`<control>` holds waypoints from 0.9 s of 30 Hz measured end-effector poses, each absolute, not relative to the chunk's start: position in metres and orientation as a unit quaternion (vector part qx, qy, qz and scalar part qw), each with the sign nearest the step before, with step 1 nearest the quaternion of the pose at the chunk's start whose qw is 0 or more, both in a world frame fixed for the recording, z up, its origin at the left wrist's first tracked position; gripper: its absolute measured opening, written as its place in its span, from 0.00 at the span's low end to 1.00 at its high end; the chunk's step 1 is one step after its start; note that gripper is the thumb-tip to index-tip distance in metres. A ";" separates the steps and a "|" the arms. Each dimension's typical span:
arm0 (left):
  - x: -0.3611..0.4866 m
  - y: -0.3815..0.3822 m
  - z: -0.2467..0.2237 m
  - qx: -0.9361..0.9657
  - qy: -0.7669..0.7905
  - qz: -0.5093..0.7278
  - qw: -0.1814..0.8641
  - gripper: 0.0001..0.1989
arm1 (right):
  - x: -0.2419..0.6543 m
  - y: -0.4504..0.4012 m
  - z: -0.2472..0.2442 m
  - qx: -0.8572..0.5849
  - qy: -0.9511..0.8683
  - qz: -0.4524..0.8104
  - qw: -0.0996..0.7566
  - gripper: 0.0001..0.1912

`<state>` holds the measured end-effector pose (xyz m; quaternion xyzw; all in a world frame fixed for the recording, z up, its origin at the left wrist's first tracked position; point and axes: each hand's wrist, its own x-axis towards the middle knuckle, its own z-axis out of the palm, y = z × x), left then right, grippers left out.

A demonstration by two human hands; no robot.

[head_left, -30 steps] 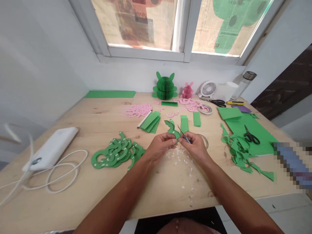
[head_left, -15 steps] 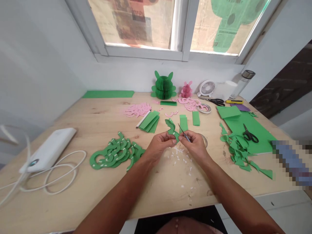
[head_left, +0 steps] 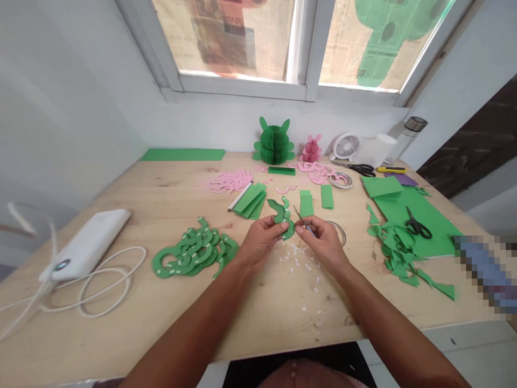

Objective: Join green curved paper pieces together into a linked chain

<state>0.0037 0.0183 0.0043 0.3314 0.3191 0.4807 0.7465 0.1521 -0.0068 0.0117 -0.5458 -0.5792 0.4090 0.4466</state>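
My left hand (head_left: 264, 237) is closed on a wavy green paper cutout (head_left: 287, 228) with small white tape strips on it, the thumb pressed over its middle. Just to the right, my right hand (head_left: 323, 237) pinches slim tweezers (head_left: 304, 221) with a bluish grip, their dark tips pointing up and left beside the cutout. The fingertips of both hands are close together. Tiny white scraps (head_left: 297, 262) are scattered on the table below. Left of my left hand lies a heap of similar green cutouts (head_left: 194, 250) with white strips. A tape roll (head_left: 341, 234) is partly hidden behind my right hand.
Black scissors (head_left: 418, 223) rest on green sheets (head_left: 434, 215) near green offcuts (head_left: 398, 248) at right. Folded green paper (head_left: 250, 200) and pink cutouts (head_left: 230, 182) lie ahead. A power bank (head_left: 89, 242) with a looped cable is at left. Paper figures and a fan (head_left: 346, 146) stand behind.
The cutout in my left hand has turned slightly and shifted a little left, away from the tweezers. The whole view has moved slightly with my head.
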 end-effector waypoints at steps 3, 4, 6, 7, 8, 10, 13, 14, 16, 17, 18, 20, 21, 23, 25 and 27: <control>0.001 0.020 0.006 0.333 0.320 0.490 0.739 0.09 | 0.153 -0.007 0.011 -0.538 -0.607 0.392 0.434 0.16; 0.000 0.020 0.007 0.332 0.320 0.492 0.738 0.09 | 0.154 -0.007 0.010 -0.537 -0.617 0.383 0.429 0.16; -0.001 0.021 0.008 0.329 0.321 0.498 0.735 0.09 | 0.154 -0.007 0.009 -0.540 -0.633 0.362 0.419 0.17; -0.001 0.021 0.009 0.329 0.319 0.501 0.734 0.09 | 0.154 -0.007 0.009 -0.542 -0.639 0.354 0.415 0.17; -0.001 0.021 0.010 0.329 0.317 0.503 0.734 0.09 | 0.154 -0.008 0.009 -0.544 -0.644 0.346 0.411 0.16; -0.002 0.022 0.010 0.329 0.309 0.507 0.734 0.09 | 0.154 -0.009 0.009 -0.547 -0.652 0.332 0.407 0.16; -0.003 0.021 0.011 0.329 0.300 0.508 0.737 0.09 | 0.153 -0.010 0.012 -0.546 -0.661 0.318 0.404 0.16; -0.003 0.021 0.012 0.332 0.299 0.507 0.737 0.10 | 0.153 -0.010 0.012 -0.546 -0.663 0.315 0.404 0.16; -0.003 0.021 0.012 0.339 0.299 0.505 0.736 0.09 | 0.153 -0.011 0.014 -0.543 -0.666 0.312 0.406 0.16; -0.003 0.021 0.012 0.343 0.299 0.503 0.735 0.09 | 0.153 -0.011 0.014 -0.541 -0.667 0.311 0.406 0.16; -0.003 0.021 0.012 0.347 0.298 0.503 0.734 0.09 | 0.153 -0.012 0.015 -0.539 -0.669 0.310 0.407 0.16; -0.002 0.021 0.011 0.350 0.294 0.503 0.733 0.08 | 0.153 -0.012 0.016 -0.535 -0.671 0.310 0.409 0.16; -0.002 0.021 0.011 0.351 0.292 0.504 0.733 0.08 | 0.152 -0.013 0.016 -0.533 -0.672 0.310 0.410 0.16; -0.002 0.021 0.011 0.352 0.289 0.505 0.733 0.08 | 0.152 -0.013 0.016 -0.531 -0.672 0.309 0.413 0.16; -0.002 0.021 0.010 0.351 0.287 0.504 0.735 0.08 | 0.152 -0.013 0.016 -0.530 -0.673 0.306 0.415 0.16; -0.002 0.021 0.010 0.350 0.284 0.504 0.737 0.08 | 0.153 -0.013 0.016 -0.530 -0.673 0.302 0.418 0.16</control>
